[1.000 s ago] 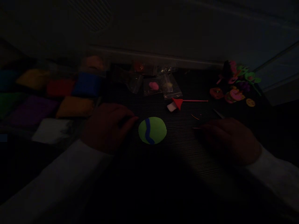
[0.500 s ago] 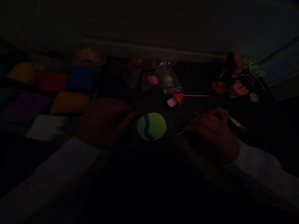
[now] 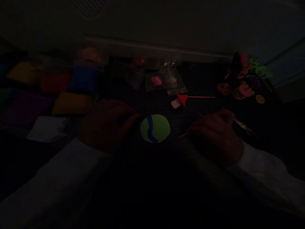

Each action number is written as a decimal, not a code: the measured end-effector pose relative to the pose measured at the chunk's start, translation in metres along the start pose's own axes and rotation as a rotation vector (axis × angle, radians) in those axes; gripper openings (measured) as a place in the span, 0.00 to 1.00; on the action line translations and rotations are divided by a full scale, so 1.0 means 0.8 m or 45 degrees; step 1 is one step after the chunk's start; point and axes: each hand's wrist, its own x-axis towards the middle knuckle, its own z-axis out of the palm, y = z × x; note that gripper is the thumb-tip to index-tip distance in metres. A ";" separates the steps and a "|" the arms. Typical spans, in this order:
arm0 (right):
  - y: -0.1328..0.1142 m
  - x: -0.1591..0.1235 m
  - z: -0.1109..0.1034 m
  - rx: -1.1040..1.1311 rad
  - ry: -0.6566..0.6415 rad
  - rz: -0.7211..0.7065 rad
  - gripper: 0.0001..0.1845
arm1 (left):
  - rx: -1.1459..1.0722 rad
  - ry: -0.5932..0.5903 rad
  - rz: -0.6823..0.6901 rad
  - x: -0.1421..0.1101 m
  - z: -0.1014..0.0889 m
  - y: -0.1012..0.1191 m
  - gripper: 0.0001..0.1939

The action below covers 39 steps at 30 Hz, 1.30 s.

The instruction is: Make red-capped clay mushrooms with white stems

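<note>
A flat green clay disc (image 3: pixel 162 128) lies on the dark table between my hands, a wavy blue clay strip (image 3: pixel 150 128) running down its left part. Just left of the disc rests my left hand (image 3: pixel 107 125), its thumb and index fingertip drawn together; whether anything is between them is too dark to see. My right hand (image 3: pixel 215 135), right of the disc, is closed around a thin pink clay tool (image 3: pixel 183 135). The tool's tip points left toward the disc without touching it. The rest of it is hidden by my fingers.
Packs of coloured clay, one blue (image 3: pixel 83 79), fill the left side. Behind the disc lie clear bags with pink clay (image 3: pixel 156 81) and a red-headed tool with a pink handle (image 3: pixel 200 97). Scissors (image 3: pixel 242 126) lie beside my right hand; clay figures (image 3: pixel 245 90) stand at back right.
Both hands hold nearly the same pose. The whole view has shifted very slightly, and the picture looks a little darker.
</note>
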 end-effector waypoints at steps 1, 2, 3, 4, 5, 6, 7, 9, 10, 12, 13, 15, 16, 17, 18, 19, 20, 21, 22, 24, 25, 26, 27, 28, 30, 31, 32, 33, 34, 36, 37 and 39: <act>0.000 0.000 0.000 -0.008 -0.004 -0.001 0.08 | 0.001 -0.005 -0.006 0.000 0.000 0.001 0.20; 0.000 0.000 0.000 -0.021 -0.004 -0.007 0.08 | -0.001 -0.004 -0.015 -0.001 -0.001 0.002 0.20; -0.001 0.000 0.000 -0.036 -0.006 -0.016 0.08 | -0.004 0.004 -0.023 -0.001 -0.002 0.003 0.19; -0.002 0.001 0.000 -0.050 -0.008 -0.025 0.08 | -0.005 0.011 -0.029 -0.001 -0.002 0.004 0.19; -0.004 0.001 0.000 -0.064 -0.008 -0.034 0.08 | -0.001 0.007 -0.029 -0.001 -0.003 0.005 0.19; -0.005 0.001 0.000 -0.075 -0.007 -0.043 0.09 | 0.003 -0.013 -0.026 -0.001 -0.004 0.005 0.19; -0.007 0.001 0.000 -0.081 -0.002 -0.050 0.09 | 0.006 -0.045 -0.022 -0.001 -0.005 0.005 0.19; -0.009 0.001 0.000 -0.088 0.004 -0.058 0.08 | 0.010 -0.098 -0.026 0.001 -0.006 0.004 0.20; -0.009 0.001 0.000 -0.095 0.007 -0.056 0.08 | 0.008 -0.112 -0.033 0.002 -0.007 0.003 0.20; -0.007 0.000 0.000 -0.115 0.019 -0.047 0.08 | 0.007 -0.122 -0.046 0.002 -0.007 0.001 0.20; -0.006 0.000 0.000 -0.126 0.021 -0.042 0.07 | 0.009 -0.123 -0.044 0.002 -0.008 0.001 0.20; -0.004 -0.001 0.001 -0.135 0.027 -0.037 0.08 | 0.010 -0.137 -0.031 0.002 -0.008 0.002 0.20; -0.003 -0.001 0.001 -0.133 0.030 -0.038 0.08 | 0.010 -0.134 -0.029 0.002 -0.008 0.003 0.20; -0.003 0.000 0.001 -0.127 0.031 -0.041 0.08 | 0.010 -0.119 -0.032 0.001 -0.008 0.004 0.20; -0.003 0.000 0.001 -0.118 0.030 -0.043 0.08 | 0.011 -0.105 -0.036 0.001 -0.008 0.005 0.20; -0.004 0.000 0.001 -0.107 0.032 -0.043 0.08 | 0.014 -0.098 -0.040 0.000 -0.008 0.005 0.20; -0.004 0.000 0.000 -0.088 0.030 -0.041 0.08 | 0.016 -0.096 -0.040 0.000 -0.008 0.006 0.20; -0.003 0.000 -0.003 -0.061 0.024 -0.029 0.09 | 0.015 -0.087 -0.038 0.000 -0.008 0.006 0.19; -0.003 -0.001 -0.005 -0.033 0.020 -0.004 0.09 | 0.014 -0.078 -0.036 0.001 -0.008 0.005 0.19; 0.000 -0.003 -0.013 0.015 0.029 0.075 0.09 | 0.004 -0.077 -0.031 0.002 -0.006 0.002 0.18; 0.002 -0.005 -0.017 0.030 0.033 0.120 0.09 | 0.002 -0.082 -0.029 0.002 -0.006 0.001 0.18; 0.004 -0.006 -0.020 0.034 0.036 0.165 0.09 | 0.004 -0.093 -0.024 0.003 -0.006 0.000 0.18; 0.005 -0.008 -0.023 0.032 0.042 0.201 0.09 | 0.007 -0.104 -0.021 0.003 -0.005 -0.001 0.18; 0.007 -0.009 -0.024 0.031 0.043 0.225 0.09 | 0.010 -0.104 -0.020 0.003 -0.005 -0.001 0.18; 0.008 -0.011 -0.025 0.052 0.044 0.230 0.09 | 0.009 -0.064 -0.032 0.002 -0.005 0.000 0.18; 0.009 -0.011 -0.024 0.068 0.059 0.203 0.09 | 0.005 -0.039 -0.042 0.001 -0.004 0.001 0.18; 0.009 -0.012 -0.024 0.085 0.078 0.156 0.10 | -0.001 -0.018 -0.049 0.000 -0.004 0.002 0.18; 0.008 -0.012 -0.024 0.094 0.096 0.094 0.11 | -0.007 -0.004 -0.053 -0.001 -0.003 0.003 0.18; 0.008 -0.013 -0.025 0.095 0.116 0.026 0.12 | -0.007 0.011 -0.052 -0.001 -0.002 0.004 0.19; 0.005 -0.013 -0.027 0.077 0.131 -0.083 0.12 | -0.007 0.057 -0.031 -0.003 0.001 0.003 0.21; 0.003 -0.014 -0.029 0.068 0.124 -0.115 0.11 | -0.007 0.082 -0.012 -0.004 0.003 0.002 0.22; -0.001 -0.014 -0.033 0.064 0.138 -0.152 0.10 | -0.012 0.135 0.020 -0.004 0.006 0.000 0.24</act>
